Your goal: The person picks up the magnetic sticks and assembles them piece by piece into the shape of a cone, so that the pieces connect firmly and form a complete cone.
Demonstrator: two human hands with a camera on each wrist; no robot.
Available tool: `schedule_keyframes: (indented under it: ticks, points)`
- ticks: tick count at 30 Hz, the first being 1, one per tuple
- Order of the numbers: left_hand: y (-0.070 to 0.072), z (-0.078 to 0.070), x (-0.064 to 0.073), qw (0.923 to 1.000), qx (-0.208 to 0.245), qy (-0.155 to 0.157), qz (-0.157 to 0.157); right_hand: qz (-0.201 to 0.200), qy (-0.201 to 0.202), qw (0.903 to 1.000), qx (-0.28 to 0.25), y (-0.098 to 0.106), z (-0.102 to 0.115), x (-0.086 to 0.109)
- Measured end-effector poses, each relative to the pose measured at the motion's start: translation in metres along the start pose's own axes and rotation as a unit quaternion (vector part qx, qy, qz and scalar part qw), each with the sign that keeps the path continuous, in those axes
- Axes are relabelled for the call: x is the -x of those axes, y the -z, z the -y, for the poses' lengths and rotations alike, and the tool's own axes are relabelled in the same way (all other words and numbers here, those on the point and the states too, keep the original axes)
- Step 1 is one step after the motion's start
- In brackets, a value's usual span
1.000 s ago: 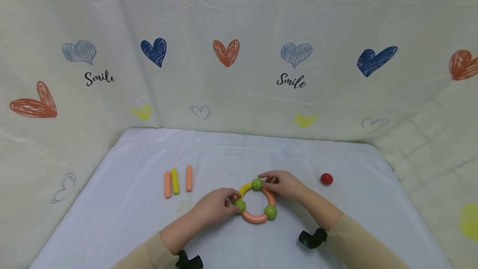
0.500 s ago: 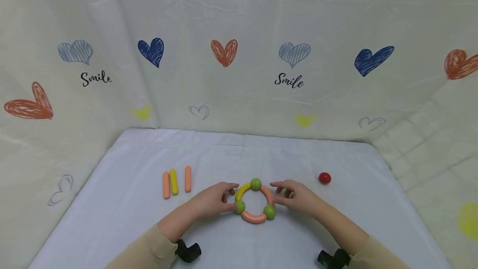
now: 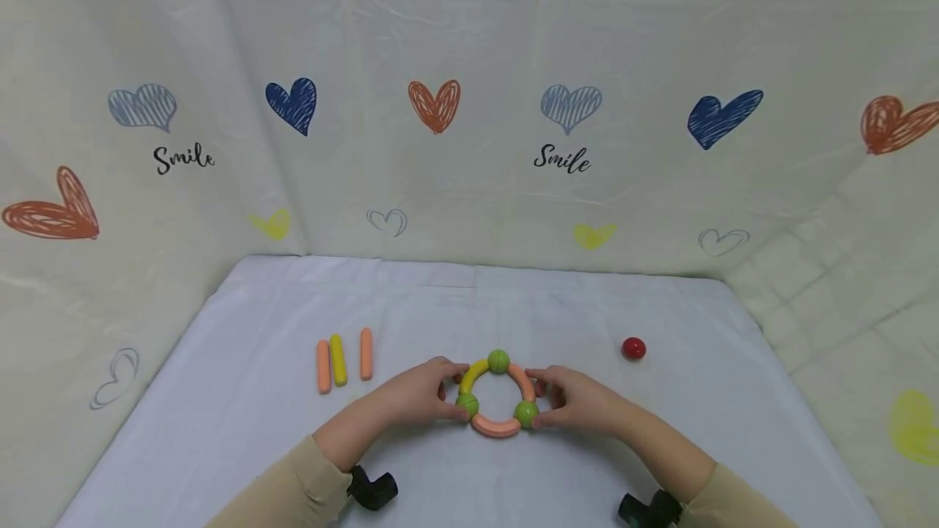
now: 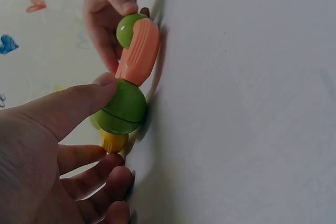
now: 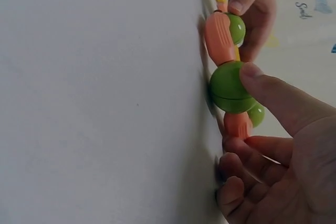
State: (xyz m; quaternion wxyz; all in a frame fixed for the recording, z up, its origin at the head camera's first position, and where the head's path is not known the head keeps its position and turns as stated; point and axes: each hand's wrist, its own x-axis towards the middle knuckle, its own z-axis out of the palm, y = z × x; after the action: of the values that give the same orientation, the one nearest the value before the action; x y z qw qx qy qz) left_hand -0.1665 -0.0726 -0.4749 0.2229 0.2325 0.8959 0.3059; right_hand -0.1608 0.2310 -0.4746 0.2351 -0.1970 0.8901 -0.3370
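The toy ring (image 3: 497,396) lies on the counter (image 3: 587,316) near the middle of its front edge; the left hand (image 3: 418,394) pinches the ring's left green ball (image 3: 466,406), thumb curled on it; the right hand (image 3: 579,402) pinches the right green ball (image 3: 525,413) likewise; steadying it well probably means even pressure from both sides, so no joint pops; three sticks (image 3: 341,360) lie toward the left edge, a red ball (image 3: 633,348) toward the right.

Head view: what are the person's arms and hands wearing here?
Both hands, left hand and right hand, are bare: no gloves or rings show. Beige long sleeves cover both forearms. A small black camera mount sits at each wrist.
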Motion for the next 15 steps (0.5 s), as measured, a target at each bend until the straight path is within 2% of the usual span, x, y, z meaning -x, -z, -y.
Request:
schedule_keyframes:
  ticks: [15]
  points:
    - [0.000, 0.003, -0.005, 0.9994, 0.002, 0.023, -0.024, 0.018, 0.005, 0.9990, -0.041, 0.014, -0.005, -0.016]
